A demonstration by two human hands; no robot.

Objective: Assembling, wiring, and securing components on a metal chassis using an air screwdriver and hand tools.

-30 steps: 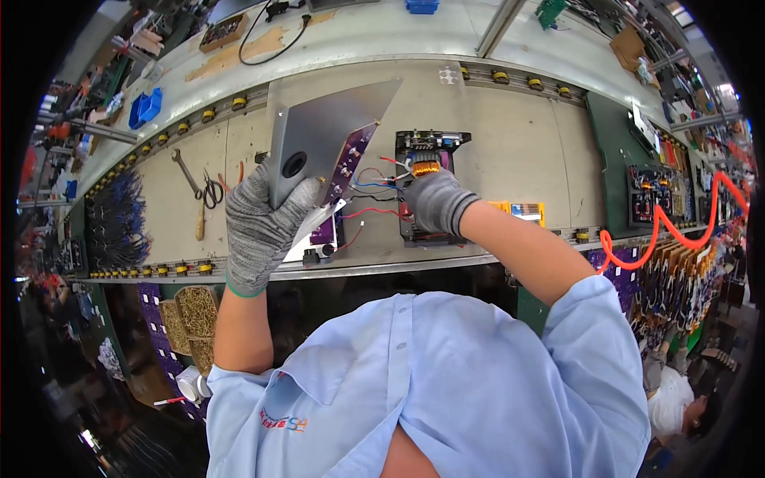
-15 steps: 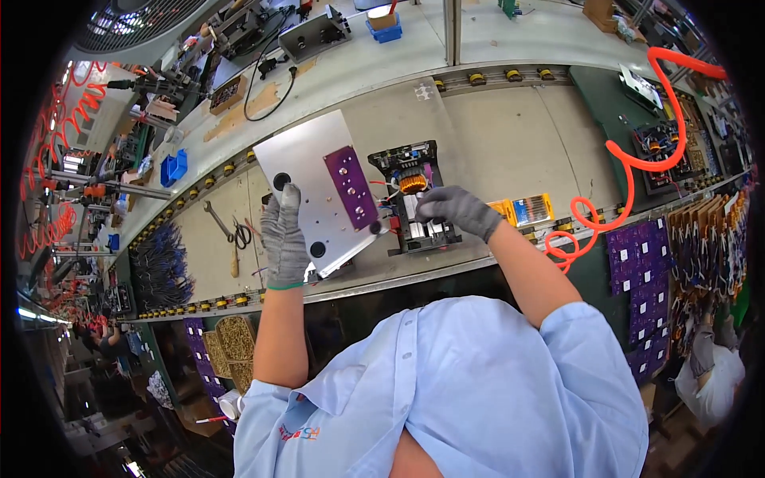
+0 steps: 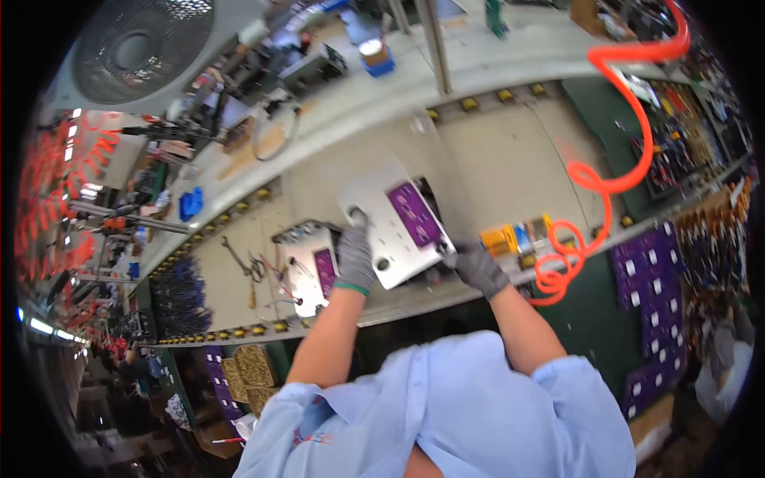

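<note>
Both my hands wear grey gloves. My left hand grips the left edge of a flat grey metal cover plate that carries a purple label and a round hole. My right hand holds the same plate at its lower right corner. The plate lies nearly flat over the dark unit beneath it on the beige bench. Just left of my left hand sits a second grey plate with a purple label and loose red wires.
Pliers and a wrench lie left of the second plate. Yellow and blue parts sit right of my right hand. An orange coiled air hose hangs at the right. A fan stands at the upper left; purple cards fill bins at the right.
The cover plate has come down from a raised tilt to lie nearly flat over the unit. My right hand moved from the unit to the plate's corner. The view swung left.
</note>
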